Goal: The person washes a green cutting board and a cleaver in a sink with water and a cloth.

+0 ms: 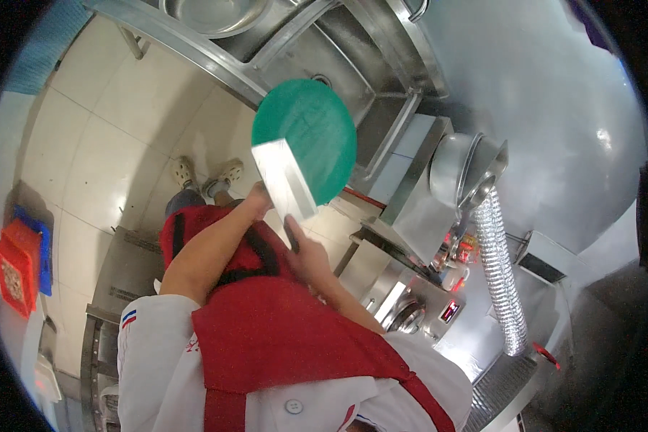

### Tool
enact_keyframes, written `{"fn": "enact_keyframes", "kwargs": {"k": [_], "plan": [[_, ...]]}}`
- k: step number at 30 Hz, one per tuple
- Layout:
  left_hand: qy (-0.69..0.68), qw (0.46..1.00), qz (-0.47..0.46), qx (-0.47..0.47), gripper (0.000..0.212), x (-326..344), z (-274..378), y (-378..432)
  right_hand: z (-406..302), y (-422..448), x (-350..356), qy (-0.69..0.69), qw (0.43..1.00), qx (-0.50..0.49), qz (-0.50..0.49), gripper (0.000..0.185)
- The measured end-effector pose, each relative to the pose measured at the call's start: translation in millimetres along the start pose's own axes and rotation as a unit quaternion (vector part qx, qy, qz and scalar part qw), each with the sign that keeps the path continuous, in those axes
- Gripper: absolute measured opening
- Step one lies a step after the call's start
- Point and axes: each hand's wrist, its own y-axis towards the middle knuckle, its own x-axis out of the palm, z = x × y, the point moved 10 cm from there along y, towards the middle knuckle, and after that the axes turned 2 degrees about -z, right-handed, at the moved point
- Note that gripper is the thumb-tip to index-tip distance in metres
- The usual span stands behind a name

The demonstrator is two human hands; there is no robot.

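Observation:
A round green cutting board (316,135) is held up beside the edge of the steel sink, its lower left part covered by a cleaver. My left hand (259,201) is at the board's near lower edge and grips it; its fingers are largely hidden behind the blade. The broad, shiny cleaver blade (283,178) lies across or just above the board; whether they touch cannot be told. My right hand (309,254) is closed around the cleaver's dark handle (291,232), nearer to my red apron (291,335).
A steel sink (297,59) with a metal basin (216,13) is ahead. On the right stand a metal pot (453,167), a foil duct (499,270) and a steel cooking counter (464,335). Red (19,264) and blue (46,254) plastic baskets are at far left.

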Motion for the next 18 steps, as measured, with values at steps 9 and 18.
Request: {"fn": "enact_keyframes", "kwargs": {"k": [9,18], "plan": [[-0.033,0.999,-0.014,-0.035,0.035,37,27,-39,-8,175,-152,0.118,0.963,-0.1,0.219,0.07],[-0.109,0.994,0.015,0.01,0.038,0,47,-40,75,-86,-20,0.066,0.991,0.059,0.1,0.076]]}}
